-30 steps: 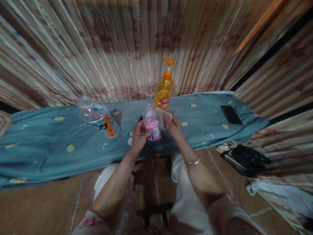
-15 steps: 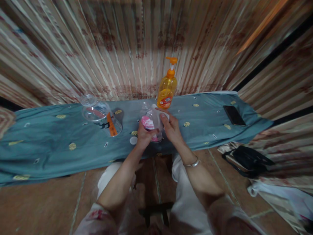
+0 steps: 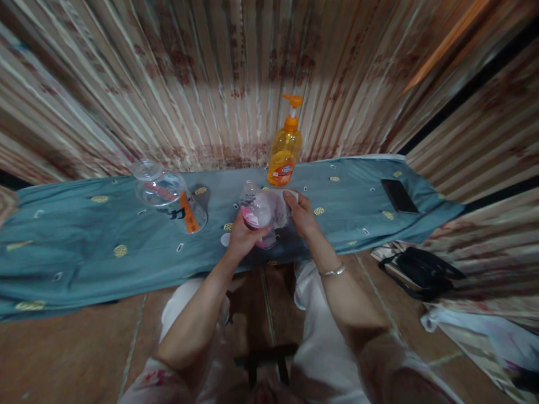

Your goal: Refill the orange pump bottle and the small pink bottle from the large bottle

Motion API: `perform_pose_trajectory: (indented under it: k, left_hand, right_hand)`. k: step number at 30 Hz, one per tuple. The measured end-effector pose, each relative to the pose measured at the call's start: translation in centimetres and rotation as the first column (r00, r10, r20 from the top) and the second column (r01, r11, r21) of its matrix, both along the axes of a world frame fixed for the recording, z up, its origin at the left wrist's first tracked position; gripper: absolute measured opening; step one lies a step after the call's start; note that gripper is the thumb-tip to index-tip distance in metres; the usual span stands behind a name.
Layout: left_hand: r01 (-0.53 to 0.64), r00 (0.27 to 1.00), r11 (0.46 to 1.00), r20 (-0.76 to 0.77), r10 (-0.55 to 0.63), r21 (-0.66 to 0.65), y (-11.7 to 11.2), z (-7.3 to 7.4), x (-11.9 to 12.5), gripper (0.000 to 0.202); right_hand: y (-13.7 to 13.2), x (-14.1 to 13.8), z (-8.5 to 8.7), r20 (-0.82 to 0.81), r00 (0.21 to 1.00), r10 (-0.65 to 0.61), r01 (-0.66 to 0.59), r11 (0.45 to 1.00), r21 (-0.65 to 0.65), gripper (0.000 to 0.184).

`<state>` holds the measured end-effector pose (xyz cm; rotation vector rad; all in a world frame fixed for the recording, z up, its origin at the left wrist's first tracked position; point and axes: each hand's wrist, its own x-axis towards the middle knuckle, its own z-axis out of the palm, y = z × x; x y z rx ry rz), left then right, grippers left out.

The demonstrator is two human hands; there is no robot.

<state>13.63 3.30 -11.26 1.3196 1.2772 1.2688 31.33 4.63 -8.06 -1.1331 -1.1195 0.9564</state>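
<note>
My left hand (image 3: 242,235) is wrapped round a small clear bottle with a pink label (image 3: 255,212), held just above the near edge of the teal cloth (image 3: 84,247). My right hand (image 3: 301,216) is closed on a piece of clear, whitish wrapper (image 3: 278,206) pressed against the bottle's right side. An orange pump bottle (image 3: 285,151) stands upright just behind both hands, against the curtain. A small white round cap (image 3: 224,239) lies on the cloth beside my left thumb.
A clear plastic jar (image 3: 168,196) with an orange label lies on its side at the left. A black phone (image 3: 399,196) rests at the cloth's right end. A black bag (image 3: 421,272) sits on the floor at right. A striped curtain (image 3: 168,84) hangs behind.
The bottle has tipped and turned in my hands, its neck leaning left. My right hand has shifted slightly with the wrapper along its side.
</note>
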Motion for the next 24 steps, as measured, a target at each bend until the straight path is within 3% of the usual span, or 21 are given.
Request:
perform_pose_trajectory:
  k: [5, 9, 13, 17, 20, 24]
  left_hand:
    - [-0.046, 0.998, 0.999, 0.036, 0.047, -0.029, 0.1, 0.2, -1.3, 0.062]
    - [-0.076, 0.994, 0.997, 0.072, 0.078, -0.029, 0.2, 0.9, -2.4, 0.061]
    - [-0.097, 0.991, 0.995, 0.088, 0.099, -0.030, 0.3, 1.5, -3.1, 0.064]
    - [-0.105, 0.990, 0.994, 0.090, 0.108, -0.036, 0.1, 1.7, -3.4, 0.062]
    - [-0.104, 0.990, 0.994, 0.086, 0.108, -0.041, -0.1, 1.6, -3.6, 0.061]
    - [-0.110, 0.991, 0.993, 0.069, 0.113, -0.047, -0.3, 1.3, -3.6, 0.061]
  right_hand:
    - [-0.5, 1.8, 0.1, 0.135, 0.989, -0.060, 0.058, 0.998, 0.021, 0.054]
    - [-0.6, 1.8, -0.7, 0.330, 0.941, 0.071, -0.072, 0.997, -0.008, 0.047]
    - [-0.3, 0.4, -1.9, 0.641, 0.741, 0.198, -0.127, 0.980, -0.156, 0.031]
    - [0.0, -0.8, -2.7, 0.816, 0.554, 0.163, -0.058, 0.986, -0.157, 0.044]
    - [0.1, -1.3, -2.8, 0.865, 0.480, 0.146, -0.049, 0.989, -0.140, 0.047]
    - [0.7, -2.0, -2.3, 0.879, 0.458, 0.129, -0.070, 0.992, -0.109, 0.046]
